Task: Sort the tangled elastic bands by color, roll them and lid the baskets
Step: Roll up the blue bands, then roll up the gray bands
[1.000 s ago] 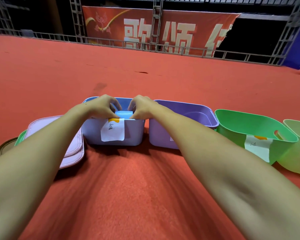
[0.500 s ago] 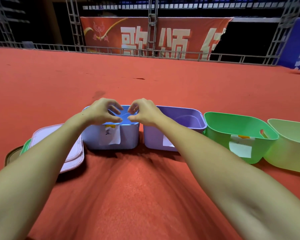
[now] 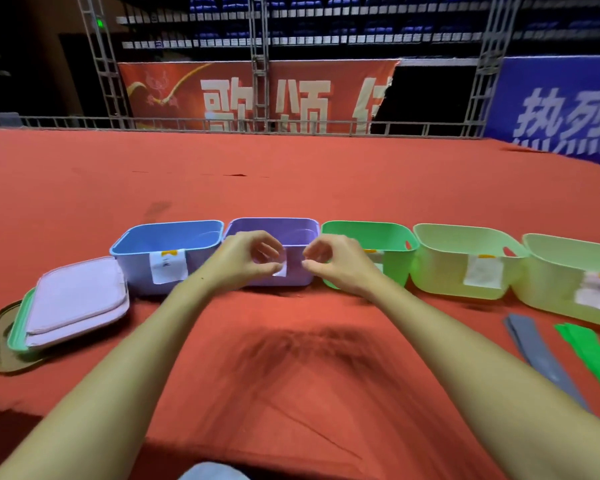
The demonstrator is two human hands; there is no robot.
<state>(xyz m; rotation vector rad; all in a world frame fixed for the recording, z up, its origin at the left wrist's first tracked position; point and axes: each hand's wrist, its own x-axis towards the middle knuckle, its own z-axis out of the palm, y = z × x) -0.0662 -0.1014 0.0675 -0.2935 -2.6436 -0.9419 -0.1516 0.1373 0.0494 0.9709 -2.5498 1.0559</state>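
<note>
Hovering before the purple basket (image 3: pixel 274 233), your left hand (image 3: pixel 243 261) and right hand (image 3: pixel 329 261) hang loosely curled, holding nothing.

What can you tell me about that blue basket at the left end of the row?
The blue plastic basket is a rounded rectangular tub, open on top, no lid on it. It stands upright on the red carpet, leftmost in the row, close beside the purple plastic basket. A white paper label with an orange tab is stuck on its front. Neither hand touches it. Its contents are hidden.
</note>
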